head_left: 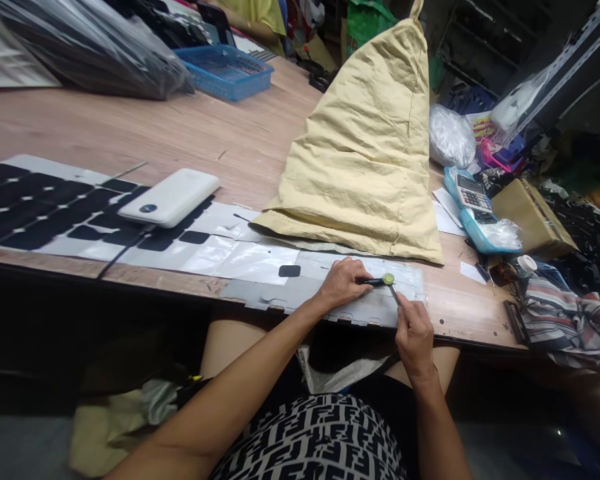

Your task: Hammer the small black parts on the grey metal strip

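My left hand is closed on a small black strip-like piece, close to the table's front edge. At the far end of that piece is a round yellow-green disc. My right hand grips a thin metal tool, whose tip meets the disc; its handle is hidden in my fist. Both hands are over a white sheet with notches along its near edge. A small dark rounded patch lies on the sheet, left of my left hand.
Behind my hands stands a tall beige cloth cover. To the left, a white power bank rests on a sheet of black panels. A blue basket sits farther back. On the right are a calculator, cardboard box and striped cloth.
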Demonstrator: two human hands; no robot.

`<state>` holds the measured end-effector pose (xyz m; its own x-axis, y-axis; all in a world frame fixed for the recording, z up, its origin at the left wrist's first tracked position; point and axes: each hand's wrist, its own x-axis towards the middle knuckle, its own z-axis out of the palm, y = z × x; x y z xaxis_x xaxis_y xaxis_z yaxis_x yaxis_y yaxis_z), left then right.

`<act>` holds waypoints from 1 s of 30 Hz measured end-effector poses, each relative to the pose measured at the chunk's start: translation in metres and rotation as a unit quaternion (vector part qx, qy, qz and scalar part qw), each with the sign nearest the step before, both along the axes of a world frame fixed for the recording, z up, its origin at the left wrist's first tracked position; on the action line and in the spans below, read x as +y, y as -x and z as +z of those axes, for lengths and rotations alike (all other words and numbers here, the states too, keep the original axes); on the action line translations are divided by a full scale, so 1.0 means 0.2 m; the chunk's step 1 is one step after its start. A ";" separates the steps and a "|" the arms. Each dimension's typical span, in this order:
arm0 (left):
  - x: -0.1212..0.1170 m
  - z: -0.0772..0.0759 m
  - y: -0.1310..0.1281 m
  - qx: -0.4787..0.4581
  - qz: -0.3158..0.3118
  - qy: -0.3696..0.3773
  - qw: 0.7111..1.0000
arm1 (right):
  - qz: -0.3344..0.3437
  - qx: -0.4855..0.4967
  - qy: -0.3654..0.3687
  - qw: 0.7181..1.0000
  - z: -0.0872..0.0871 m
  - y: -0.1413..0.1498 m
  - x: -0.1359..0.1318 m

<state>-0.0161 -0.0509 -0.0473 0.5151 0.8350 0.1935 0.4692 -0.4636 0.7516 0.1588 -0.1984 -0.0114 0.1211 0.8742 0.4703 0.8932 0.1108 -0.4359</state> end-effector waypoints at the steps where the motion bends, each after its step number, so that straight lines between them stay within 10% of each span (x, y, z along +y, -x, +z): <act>1: 0.00 0.00 0.00 0.001 0.002 0.001 1.000 | -0.007 0.001 -0.002 1.000 0.00 -0.01 0.00; 12: -0.02 0.02 0.01 0.009 -0.042 -0.020 0.999 | -0.268 -0.119 0.024 0.956 -0.05 -0.48 0.15; 30: -0.27 0.05 0.18 0.042 -0.252 -0.043 0.966 | -0.303 -0.161 0.023 0.939 -0.13 -0.55 0.15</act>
